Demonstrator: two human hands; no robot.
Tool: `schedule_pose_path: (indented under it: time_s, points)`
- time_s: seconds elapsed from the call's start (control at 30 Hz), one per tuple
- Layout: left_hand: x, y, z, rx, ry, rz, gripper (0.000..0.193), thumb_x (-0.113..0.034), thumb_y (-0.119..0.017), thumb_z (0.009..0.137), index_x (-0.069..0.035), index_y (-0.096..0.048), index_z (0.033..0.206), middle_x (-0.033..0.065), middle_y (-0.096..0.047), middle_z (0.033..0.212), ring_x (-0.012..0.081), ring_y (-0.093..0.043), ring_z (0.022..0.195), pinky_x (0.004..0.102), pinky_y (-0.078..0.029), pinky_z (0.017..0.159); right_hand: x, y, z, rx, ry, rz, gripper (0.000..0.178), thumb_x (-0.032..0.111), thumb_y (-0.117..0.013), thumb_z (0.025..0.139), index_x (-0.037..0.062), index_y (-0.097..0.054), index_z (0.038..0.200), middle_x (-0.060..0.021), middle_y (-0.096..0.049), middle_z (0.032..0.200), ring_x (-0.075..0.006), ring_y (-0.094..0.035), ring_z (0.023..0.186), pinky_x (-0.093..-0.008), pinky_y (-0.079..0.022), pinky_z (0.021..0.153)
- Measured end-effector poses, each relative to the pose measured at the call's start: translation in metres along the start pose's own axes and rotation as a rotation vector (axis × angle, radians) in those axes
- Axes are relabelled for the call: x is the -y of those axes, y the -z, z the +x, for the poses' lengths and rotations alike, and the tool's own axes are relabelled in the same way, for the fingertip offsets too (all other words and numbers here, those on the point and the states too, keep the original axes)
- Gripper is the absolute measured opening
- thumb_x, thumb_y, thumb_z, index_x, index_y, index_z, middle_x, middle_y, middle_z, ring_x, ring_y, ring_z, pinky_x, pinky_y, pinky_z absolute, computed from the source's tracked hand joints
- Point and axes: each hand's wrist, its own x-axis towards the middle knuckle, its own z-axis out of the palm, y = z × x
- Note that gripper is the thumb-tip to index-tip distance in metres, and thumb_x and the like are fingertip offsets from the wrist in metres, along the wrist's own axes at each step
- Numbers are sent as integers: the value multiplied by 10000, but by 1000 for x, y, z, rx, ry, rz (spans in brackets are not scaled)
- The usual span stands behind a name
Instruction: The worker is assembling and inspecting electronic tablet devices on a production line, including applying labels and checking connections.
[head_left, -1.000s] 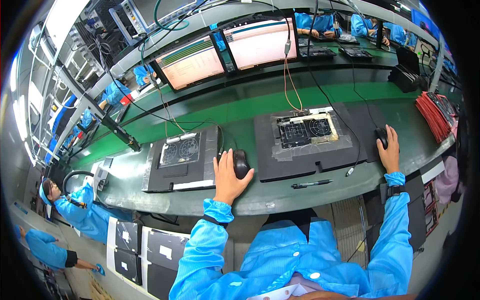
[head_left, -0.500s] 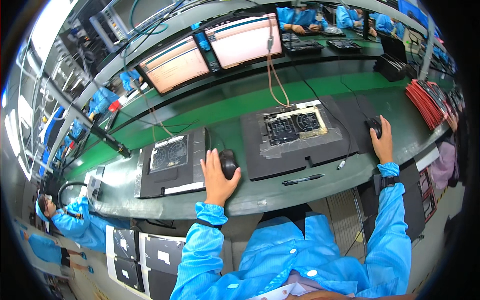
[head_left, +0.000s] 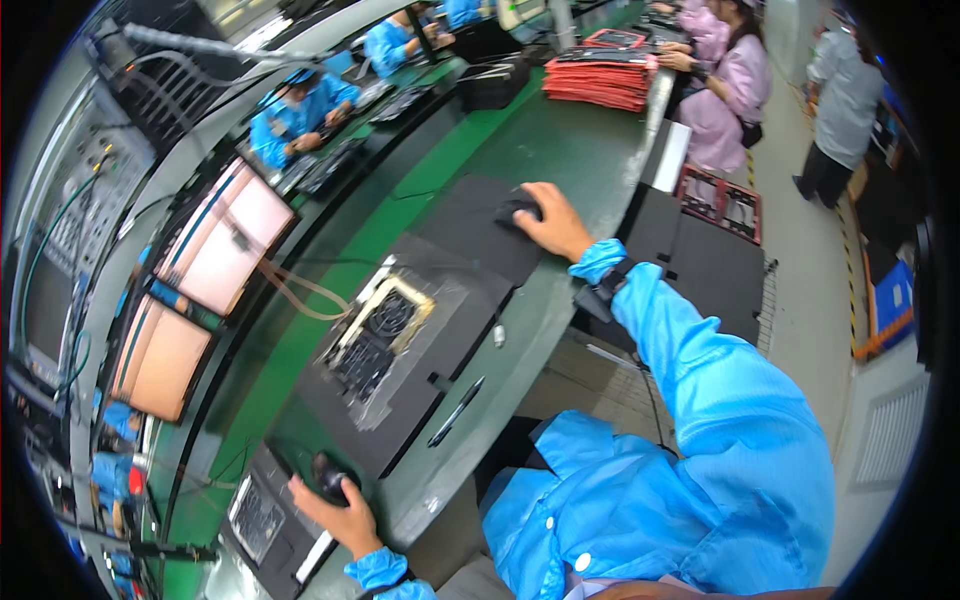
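Observation:
My right hand (head_left: 558, 228) is closed around a black computer mouse (head_left: 510, 211) on a dark mat at the bench's far right part. My left hand (head_left: 340, 518) lies at the lower left with fingers stretched out and apart. Its thumb is beside another black computer mouse (head_left: 330, 474), which sits between thumb and forefinger. Between my hands a black pad carries a taped frame (head_left: 385, 335) with a round fan-like grille. A second black pad, left of my left hand, holds a similar clear-covered plate (head_left: 256, 518). The picture is somewhat blurred.
Two lit monitors (head_left: 228, 235) stand behind the pads. A pen (head_left: 457, 412) and a cable with a white plug (head_left: 499, 335) lie near the bench edge. Red trays (head_left: 597, 80) are stacked at the far end. Several people work nearby, one in pink (head_left: 735, 75).
My view has swung to the right, so the bench runs diagonally and the aisle shows. Both hands stay at their mice.

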Motion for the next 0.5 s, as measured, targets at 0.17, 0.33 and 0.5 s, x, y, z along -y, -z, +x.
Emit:
schedule_pose_path:
  time_s: [0.17, 0.33, 0.5]
  points:
    - [25, 2, -4, -28, -3, 21, 793, -145, -691, 930, 20, -304, 1602, 237, -364, 1625, 405, -330, 1515, 502, -245, 1260, 9, -8, -2, 33, -36, 25, 549, 338, -706, 885, 4, -616, 1311, -207, -588, 1345, -402, -578, 1253, -445, -464, 1092]
    - [0, 13, 4, -26, -30, 34, 866, -343, -789, 903, 119, -382, 1511, 355, -445, 1501, 492, -426, 1398, 536, -329, 1193, 15, 0, -4, 74, -107, 1, 561, 350, -685, 897, 21, -605, 1345, -185, -572, 1377, -390, -570, 1276, -447, -454, 1106]
    - [-3, 18, 4, -35, -25, 14, 840, -329, -777, 912, 117, -389, 1508, 350, -452, 1500, 488, -438, 1392, 534, -342, 1188, 12, -7, -3, 53, -129, 27, 563, 360, -686, 902, 22, -606, 1345, -186, -572, 1377, -390, -572, 1276, -450, -459, 1101]
